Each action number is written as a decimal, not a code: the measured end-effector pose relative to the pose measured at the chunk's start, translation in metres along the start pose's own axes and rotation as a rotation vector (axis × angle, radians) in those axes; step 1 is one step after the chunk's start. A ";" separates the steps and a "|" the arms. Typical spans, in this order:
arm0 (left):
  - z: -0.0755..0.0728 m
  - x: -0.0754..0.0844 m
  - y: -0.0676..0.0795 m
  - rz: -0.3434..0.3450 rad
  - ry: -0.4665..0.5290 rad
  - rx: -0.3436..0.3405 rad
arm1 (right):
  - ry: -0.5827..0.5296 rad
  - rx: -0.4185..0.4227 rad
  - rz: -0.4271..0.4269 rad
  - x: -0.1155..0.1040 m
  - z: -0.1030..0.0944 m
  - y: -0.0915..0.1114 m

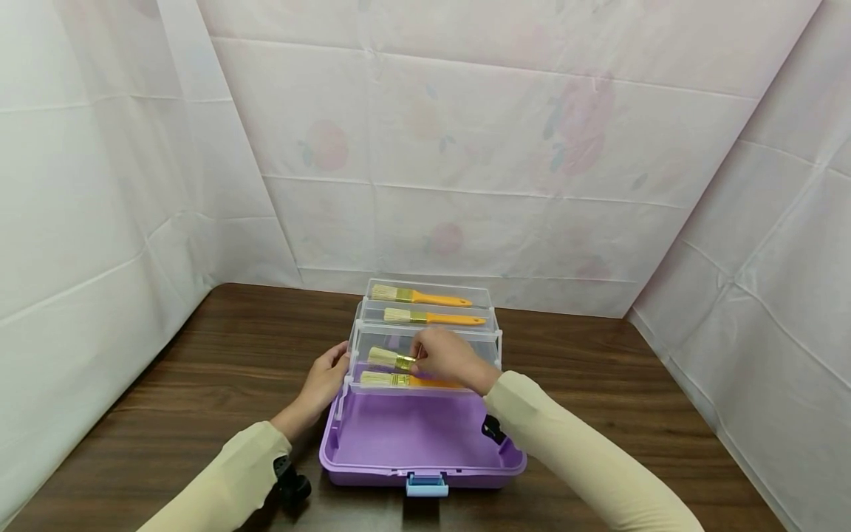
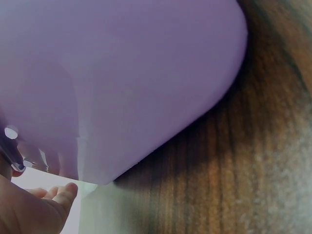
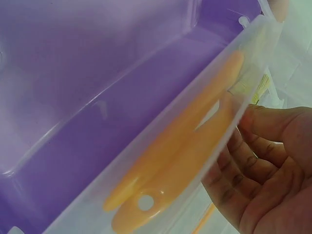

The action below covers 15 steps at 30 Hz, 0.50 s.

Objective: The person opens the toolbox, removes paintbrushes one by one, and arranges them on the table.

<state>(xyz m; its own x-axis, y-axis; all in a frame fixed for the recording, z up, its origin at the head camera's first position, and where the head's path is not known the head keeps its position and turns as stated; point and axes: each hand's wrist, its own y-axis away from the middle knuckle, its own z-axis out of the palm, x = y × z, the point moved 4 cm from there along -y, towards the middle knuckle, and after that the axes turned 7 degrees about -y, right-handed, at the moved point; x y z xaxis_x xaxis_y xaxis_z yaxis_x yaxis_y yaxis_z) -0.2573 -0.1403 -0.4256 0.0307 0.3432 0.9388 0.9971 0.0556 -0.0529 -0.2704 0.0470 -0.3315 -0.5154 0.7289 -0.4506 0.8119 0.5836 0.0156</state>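
My right hand (image 1: 447, 358) pinches a paintbrush (image 1: 383, 357) near its gold ferrule, over the lowest clear tray. Just in front, a second paintbrush (image 1: 379, 379) lies in that tray. Through the clear wall in the right wrist view, two orange handles (image 3: 161, 192) show beside my right hand (image 3: 265, 170). At the left side of the purple toolbox (image 1: 425, 432), my left hand (image 1: 326, 377) rests against the trays' edge. In the left wrist view my left hand (image 2: 36, 207) is partly cut off, beside the toolbox wall (image 2: 122, 87).
Two more paintbrushes lie one each in the upper trays: one in the top tray (image 1: 442, 300), another in the middle tray (image 1: 455, 319). A blue latch (image 1: 427, 485) is on the toolbox front. Brown wooden table (image 1: 612, 384) surrounds it; white patterned cloth (image 1: 425, 148) hangs behind.
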 end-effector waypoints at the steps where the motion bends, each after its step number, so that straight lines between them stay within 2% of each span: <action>1: 0.000 0.000 0.000 0.004 -0.001 0.000 | -0.004 0.002 -0.004 0.000 -0.001 0.000; 8: -0.001 0.005 0.002 -0.003 0.010 -0.004 | -0.069 0.018 -0.024 0.000 -0.009 0.003; 15: -0.003 0.003 0.004 0.073 -0.013 0.037 | -0.129 0.023 -0.033 0.002 -0.014 0.005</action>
<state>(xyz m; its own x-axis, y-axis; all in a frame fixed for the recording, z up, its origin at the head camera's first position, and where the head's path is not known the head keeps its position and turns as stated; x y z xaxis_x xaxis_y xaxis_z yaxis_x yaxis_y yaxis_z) -0.2535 -0.1416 -0.4224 0.1021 0.3594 0.9276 0.9889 0.0643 -0.1338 -0.2717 0.0566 -0.3198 -0.5037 0.6561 -0.5619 0.8018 0.5972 -0.0215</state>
